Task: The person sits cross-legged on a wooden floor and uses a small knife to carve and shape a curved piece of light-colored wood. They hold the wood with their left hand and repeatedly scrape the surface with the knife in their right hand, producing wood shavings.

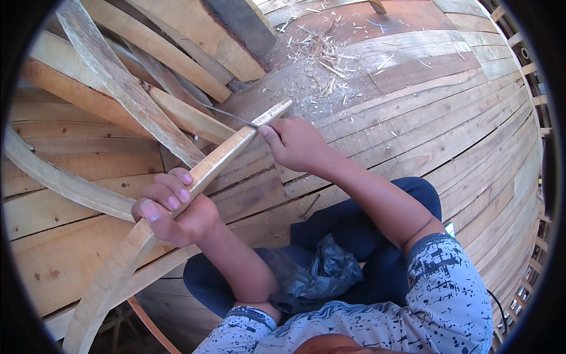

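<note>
A long, curved wooden strip (226, 151) rises slantwise from the lower left toward the middle. My left hand (180, 206) is wrapped round it about midway, with the thumb and fingertips showing on its upper side. Near the strip's far end, my right hand (299, 144) is closed in a fist on a knife. The knife's thin grey blade (230, 114) lies across the strip and points to the upper left. Its handle is hidden inside my fist. Pale, freshly cut wood shows along the strip near the blade.
Wood shavings (324, 53) lie scattered on the plank floor (413, 127). Several timber beams (153, 35) lean at the upper left, close to the blade. Another curved timber (65, 186) is beside my left hand. A dark plastic bag (327, 271) rests on my lap.
</note>
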Available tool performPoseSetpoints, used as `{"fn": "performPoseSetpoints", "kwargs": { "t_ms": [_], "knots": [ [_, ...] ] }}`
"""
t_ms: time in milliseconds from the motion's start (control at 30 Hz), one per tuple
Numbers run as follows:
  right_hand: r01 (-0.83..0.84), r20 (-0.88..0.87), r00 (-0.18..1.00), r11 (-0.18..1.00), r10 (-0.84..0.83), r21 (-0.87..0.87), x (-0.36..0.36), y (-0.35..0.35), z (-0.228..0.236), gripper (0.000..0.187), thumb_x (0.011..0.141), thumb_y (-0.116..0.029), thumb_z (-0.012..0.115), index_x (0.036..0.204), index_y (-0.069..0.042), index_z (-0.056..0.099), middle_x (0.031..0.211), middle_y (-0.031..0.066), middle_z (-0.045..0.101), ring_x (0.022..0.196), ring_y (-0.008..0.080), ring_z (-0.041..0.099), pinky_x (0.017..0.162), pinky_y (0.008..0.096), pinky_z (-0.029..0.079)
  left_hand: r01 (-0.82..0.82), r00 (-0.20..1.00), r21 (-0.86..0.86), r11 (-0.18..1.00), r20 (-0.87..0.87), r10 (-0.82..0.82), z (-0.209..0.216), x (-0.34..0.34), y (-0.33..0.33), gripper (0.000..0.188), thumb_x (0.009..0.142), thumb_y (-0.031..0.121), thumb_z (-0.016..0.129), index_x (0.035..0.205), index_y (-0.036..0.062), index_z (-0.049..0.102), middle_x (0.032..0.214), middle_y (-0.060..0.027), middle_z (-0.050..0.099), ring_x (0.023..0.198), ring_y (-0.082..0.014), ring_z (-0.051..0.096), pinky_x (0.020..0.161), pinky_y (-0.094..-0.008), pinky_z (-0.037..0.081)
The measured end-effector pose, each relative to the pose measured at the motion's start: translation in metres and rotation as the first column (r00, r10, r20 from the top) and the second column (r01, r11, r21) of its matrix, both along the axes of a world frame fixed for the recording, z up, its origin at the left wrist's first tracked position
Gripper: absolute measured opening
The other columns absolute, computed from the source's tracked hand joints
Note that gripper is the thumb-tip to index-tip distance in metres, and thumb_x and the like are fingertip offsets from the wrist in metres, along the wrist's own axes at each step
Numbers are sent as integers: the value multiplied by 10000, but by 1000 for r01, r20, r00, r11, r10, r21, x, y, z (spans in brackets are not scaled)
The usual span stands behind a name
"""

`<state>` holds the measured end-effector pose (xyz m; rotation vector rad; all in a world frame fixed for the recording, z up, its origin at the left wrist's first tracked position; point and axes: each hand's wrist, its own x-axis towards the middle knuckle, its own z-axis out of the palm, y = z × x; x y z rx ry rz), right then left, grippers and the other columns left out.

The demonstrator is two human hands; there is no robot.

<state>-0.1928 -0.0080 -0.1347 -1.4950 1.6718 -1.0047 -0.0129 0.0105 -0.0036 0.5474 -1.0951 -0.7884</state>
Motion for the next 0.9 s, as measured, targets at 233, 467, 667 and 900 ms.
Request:
{"fn": "performPoseSetpoints", "kwargs": {
  "t_ms": [233,467,667,900],
  "knots": [
    [-97,-79,992,995,94,-35,-11,-1,14,480,1023,-325,461,750,25,644,690,270,621,711,470,626,670,541,483,10,1000,-29,1000,19,-9,0,4,-4,283,968,287,583,737,173,466,664,39,465,606,-103,493,651,-334,459],
    [-41,-92,995,998,36,-46,-6,1,6,474,1027,-331,458,765,18,646,698,259,632,719,474,628,680,553,484,32,999,-63,997,45,-29,-5,8,-3,260,980,293,569,773,172,469,682,33,459,593,-105,485,645,-332,476],
    [-11,-76,997,998,16,66,-12,-4,4,479,1030,-341,456,796,25,660,754,280,646,768,481,636,712,565,481,36,999,-57,998,32,-35,-7,9,-1,247,991,289,558,791,170,474,682,30,456,603,-105,485,644,-333,479],
    [-96,-75,991,985,108,144,-14,-11,-4,499,1035,-356,447,810,28,672,761,290,646,776,485,633,734,555,481,53,997,-87,995,58,-48,-7,15,-5,213,1002,279,549,833,165,484,687,26,460,606,-114,489,655,-344,497]
  ]
}}
